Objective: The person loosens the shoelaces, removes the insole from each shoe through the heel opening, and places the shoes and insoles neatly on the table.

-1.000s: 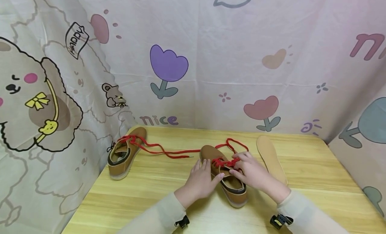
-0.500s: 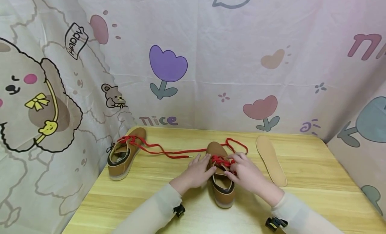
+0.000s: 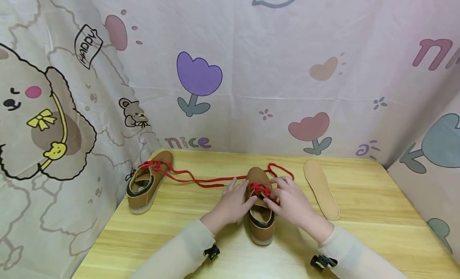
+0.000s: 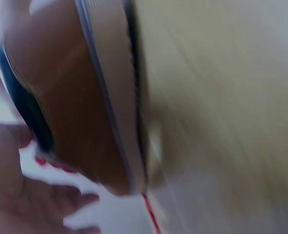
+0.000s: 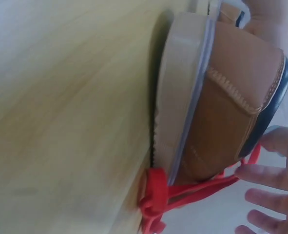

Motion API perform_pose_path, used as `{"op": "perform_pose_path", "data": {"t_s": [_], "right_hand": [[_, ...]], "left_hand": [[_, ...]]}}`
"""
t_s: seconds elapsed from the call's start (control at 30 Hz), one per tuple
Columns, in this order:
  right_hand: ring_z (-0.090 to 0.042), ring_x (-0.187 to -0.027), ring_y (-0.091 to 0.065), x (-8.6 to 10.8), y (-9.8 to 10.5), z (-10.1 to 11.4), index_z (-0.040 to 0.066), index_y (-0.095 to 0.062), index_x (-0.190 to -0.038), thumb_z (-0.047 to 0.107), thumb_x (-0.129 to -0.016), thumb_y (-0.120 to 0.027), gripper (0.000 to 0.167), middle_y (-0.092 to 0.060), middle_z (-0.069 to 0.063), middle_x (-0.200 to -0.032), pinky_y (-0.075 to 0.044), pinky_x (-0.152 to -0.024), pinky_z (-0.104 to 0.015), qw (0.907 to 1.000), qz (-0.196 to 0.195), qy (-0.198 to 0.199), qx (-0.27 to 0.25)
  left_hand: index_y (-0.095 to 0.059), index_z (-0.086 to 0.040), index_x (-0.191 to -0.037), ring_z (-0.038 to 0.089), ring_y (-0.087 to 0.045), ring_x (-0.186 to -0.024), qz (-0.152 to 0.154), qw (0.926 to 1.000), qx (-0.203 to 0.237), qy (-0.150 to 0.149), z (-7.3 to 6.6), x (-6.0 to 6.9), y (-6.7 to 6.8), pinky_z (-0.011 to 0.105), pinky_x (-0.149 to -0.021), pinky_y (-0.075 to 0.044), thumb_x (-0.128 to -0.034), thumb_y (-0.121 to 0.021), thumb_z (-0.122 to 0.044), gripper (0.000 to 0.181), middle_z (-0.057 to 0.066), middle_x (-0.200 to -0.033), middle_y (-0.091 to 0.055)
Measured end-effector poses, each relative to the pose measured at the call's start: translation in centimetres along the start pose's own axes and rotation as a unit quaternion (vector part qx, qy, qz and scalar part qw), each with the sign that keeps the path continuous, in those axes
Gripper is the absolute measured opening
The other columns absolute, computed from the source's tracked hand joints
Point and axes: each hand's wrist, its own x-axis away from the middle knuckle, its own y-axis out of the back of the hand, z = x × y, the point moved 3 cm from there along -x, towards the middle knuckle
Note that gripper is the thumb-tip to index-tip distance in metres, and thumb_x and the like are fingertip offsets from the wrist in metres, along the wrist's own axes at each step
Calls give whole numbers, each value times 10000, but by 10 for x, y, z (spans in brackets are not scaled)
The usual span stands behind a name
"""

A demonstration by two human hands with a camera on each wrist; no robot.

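Note:
A brown lace-up shoe stands upright on the table, toe facing away and dark-rimmed opening toward me. My left hand rests along its left side, thumb near the opening and fingers extended. On the opposite side, my right hand touches the shoe by the red laces. The right wrist view shows its thumb and index finger at the collar edge, the other fingers spread, and a red lace loop hanging beside the sole. The left wrist view is blurred; the shoe's side fills much of it.
A second brown shoe stands at the left, its long red laces trailing toward the middle. A tan insole lies to the right on the wooden table. A printed curtain hangs behind.
The shoe between my hands has swung from slanting, toe to the left, to pointing nearly straight away. Its heel moved left, and both hands shifted slightly left with it.

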Motion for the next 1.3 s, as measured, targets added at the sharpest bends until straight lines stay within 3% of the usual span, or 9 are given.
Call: {"op": "perform_pose_path", "data": {"t_s": [0.1, 0.2, 0.37, 0.53, 0.77, 1.07, 1.3], "right_hand": [[-315, -1107, -546, -7, 0, 4, 187, -675, -657, 311, -815, -811, 243, -668, -113, -1178, -497, -921, -495, 9996, -176, 126, 159], [-325, -1091, -553, -13, -3, 8, 169, -649, -644, 290, -795, -818, 257, -671, -119, -1171, -491, -934, -491, 9985, -294, 237, 393], [-337, -1080, -559, -16, -8, 9, 171, -588, -606, 245, -783, -802, 288, -671, -117, -1156, -490, -916, -498, 9972, -403, 244, 579], [-350, -1080, -560, -15, -8, 6, 173, -591, -622, 210, -768, -779, 242, -675, -115, -1147, -484, -924, -514, 9969, -466, 241, 594], [-355, -1086, -559, -9, -1, -3, 175, -616, -652, 191, -754, -751, 170, -672, -123, -1153, -494, -903, -509, 9971, -452, 8, 607], [-356, -1104, -550, -2, 7, -10, 235, -556, -620, 210, -800, -681, 221, -672, -129, -1183, -499, -841, -506, 9958, -37, -760, 518], [-362, -1023, -578, -6, 2, -4, 210, -554, -629, 280, -801, -742, 264, -681, -128, -1107, -537, -751, -499, 9964, -383, -476, 582]], "left_hand": [[-519, -31, -1441, 406, -293, -1452, -643, 9963, -551, 133, -11, 4, 4, 587, -1163, -232, -1025, -483, -488, 619, 125, -1452, -539], [-642, -49, -1296, 376, -394, -1395, -1150, 9873, -1083, 166, -19, 6, 7, 553, -1141, -300, -1002, -552, -460, 513, 102, -1316, -639], [-731, -76, -1074, 347, -484, -1325, -1505, 9758, -1586, 82, -21, 6, 7, 516, -1116, -356, -978, -613, -422, 378, 65, -1140, -704], [-743, -108, -958, 323, -517, -1290, -1774, 9697, -1678, 3, -18, 8, 7, 491, -1109, -372, -961, -644, -351, 262, 27, -1037, -718], [-725, -130, -870, 329, -533, -1268, -1944, 9678, -1597, -72, -12, 10, 9, 491, -1099, -383, -936, -650, -262, 166, 7, -954, -708], [-724, -135, -842, 334, -548, -1247, -1987, 9671, -1589, -6, -6, 14, 13, 498, -1101, -375, -911, -656, -233, 137, 12, -938, -711], [-617, -185, -700, 335, -538, -1257, -1926, 9668, -1681, 20, -17, 10, 15, 508, -1120, -343, -944, -638, -365, 304, 21, -919, -707]]}}
